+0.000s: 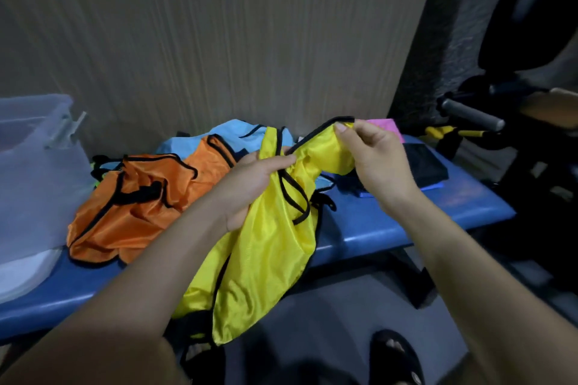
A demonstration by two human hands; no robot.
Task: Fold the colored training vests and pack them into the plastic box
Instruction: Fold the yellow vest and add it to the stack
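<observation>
A yellow vest (266, 259) with black trim hangs in front of the blue bench (391, 225), held up by both hands. My left hand (250, 187) grips its bunched upper part. My right hand (375, 153) pinches the black-edged strap at the top right. An orange vest (134, 203) lies crumpled on the bench to the left. Behind it lies a light blue vest (231, 134), and a pink vest (387, 126) shows behind my right hand. The clear plastic box (34, 171) stands at the bench's left end.
A dark folded item (425, 165) lies at the bench's right end. Exercise equipment with a grey handle (469, 115) stands to the right. A wood-grain wall is close behind the bench. My sandalled foot (397, 356) is on the grey floor below.
</observation>
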